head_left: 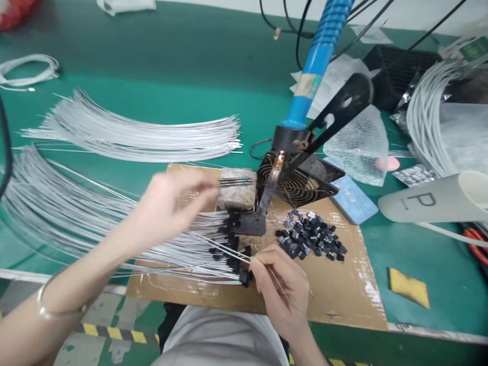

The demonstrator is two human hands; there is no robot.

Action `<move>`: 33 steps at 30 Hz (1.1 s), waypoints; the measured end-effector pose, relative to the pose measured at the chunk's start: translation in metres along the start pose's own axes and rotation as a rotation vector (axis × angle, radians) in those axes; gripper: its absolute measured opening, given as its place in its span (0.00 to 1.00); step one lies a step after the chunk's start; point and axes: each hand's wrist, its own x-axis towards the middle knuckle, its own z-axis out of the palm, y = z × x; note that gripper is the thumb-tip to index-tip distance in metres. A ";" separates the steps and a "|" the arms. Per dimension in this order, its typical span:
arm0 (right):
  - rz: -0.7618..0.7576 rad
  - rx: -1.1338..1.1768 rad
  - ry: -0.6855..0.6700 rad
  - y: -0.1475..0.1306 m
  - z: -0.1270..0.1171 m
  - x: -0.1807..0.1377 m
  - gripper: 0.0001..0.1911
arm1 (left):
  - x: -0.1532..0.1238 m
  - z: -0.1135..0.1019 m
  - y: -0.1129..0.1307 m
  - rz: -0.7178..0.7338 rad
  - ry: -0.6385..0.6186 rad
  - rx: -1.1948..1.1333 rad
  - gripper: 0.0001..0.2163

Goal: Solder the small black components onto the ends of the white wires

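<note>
My left hand (171, 206) is blurred by motion and pinches a small bunch of thin white wires (236, 181) over a grey sponge block (238, 190). My right hand (284, 287) is closed on a thin strand of solder wire (276, 282), its tip near the wire ends. A row of white wires with small black parts on their ends (229, 249) lies on the brown cardboard mat (343, 290). A pile of small black components (310, 236) sits to the right. A soldering iron (272, 178) stands clamped upright in its stand.
Two fans of white wires (133, 134) spread over the green bench. A small fan with a wire grille (293, 185) and a blue hose (318, 61) stand behind the mat. A white tube (434, 201), bubble wrap (360, 145) and a yellow pad (407, 287) lie to the right.
</note>
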 end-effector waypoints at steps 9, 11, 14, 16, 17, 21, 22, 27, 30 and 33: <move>-0.038 0.018 -0.014 -0.001 0.004 0.011 0.09 | -0.042 0.029 0.037 -0.109 -0.376 -0.462 0.12; -0.031 0.022 -0.002 -0.001 0.004 0.011 0.10 | -0.040 0.029 0.036 -0.176 -0.401 -0.492 0.12; -0.021 0.032 0.005 -0.002 0.004 0.010 0.11 | -0.040 0.029 0.035 -0.216 -0.428 -0.539 0.12; -0.026 0.041 -0.004 -0.002 0.003 0.010 0.11 | -0.040 0.030 0.036 -0.231 -0.443 -0.562 0.13; -0.027 0.046 -0.011 -0.002 0.003 0.010 0.10 | -0.040 0.030 0.036 -0.239 -0.448 -0.568 0.13; -0.016 0.063 -0.030 -0.002 0.002 0.011 0.10 | -0.040 0.034 0.039 -0.275 -0.443 -0.573 0.12; -0.015 0.065 -0.027 -0.002 0.003 0.012 0.10 | -0.040 0.036 0.040 -0.287 -0.436 -0.581 0.12; 0.038 0.078 0.013 -0.003 0.006 0.011 0.12 | -0.039 0.042 0.046 -0.333 -0.346 -0.678 0.11; 0.159 0.128 0.074 -0.002 0.008 0.009 0.13 | -0.038 0.044 0.047 -0.352 -0.277 -0.701 0.10; 0.261 0.284 0.189 0.001 0.009 0.008 0.20 | -0.038 0.046 0.046 -0.380 -0.231 -0.716 0.09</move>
